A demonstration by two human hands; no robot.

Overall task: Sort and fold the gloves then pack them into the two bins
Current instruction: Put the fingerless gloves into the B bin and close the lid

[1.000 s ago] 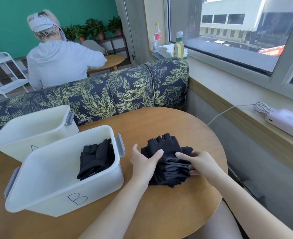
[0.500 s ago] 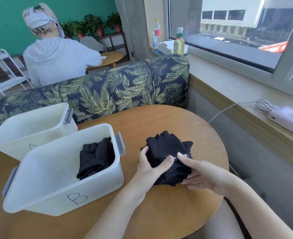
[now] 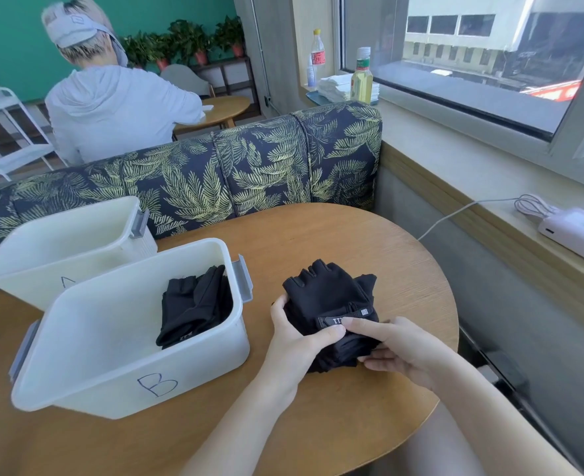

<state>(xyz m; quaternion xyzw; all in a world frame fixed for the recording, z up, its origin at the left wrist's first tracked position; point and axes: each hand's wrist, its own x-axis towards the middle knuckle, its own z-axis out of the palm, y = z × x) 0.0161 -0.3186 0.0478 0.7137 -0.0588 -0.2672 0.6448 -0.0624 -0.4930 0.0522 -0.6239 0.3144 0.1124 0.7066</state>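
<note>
Black knit stack of gloves point(image 3: 328, 304) sits on the tabletop point(image 3: 335, 235) just right of bin B point(image 3: 129, 365). Left hand point(image 3: 294, 341) grips its left edge, thumb curled over the top. Right hand point(image 3: 400, 348) pinches the near edge by the strap tab, fingers tucked beneath. Fabric looks soft, light and floppy; layers likely to slide apart. Best held from both sides, squeezed flat, then lifted whole. Bin B already holds folded black gloves point(image 3: 194, 304). Bin A point(image 3: 60, 249) stands behind it, contents not visible.
</note>
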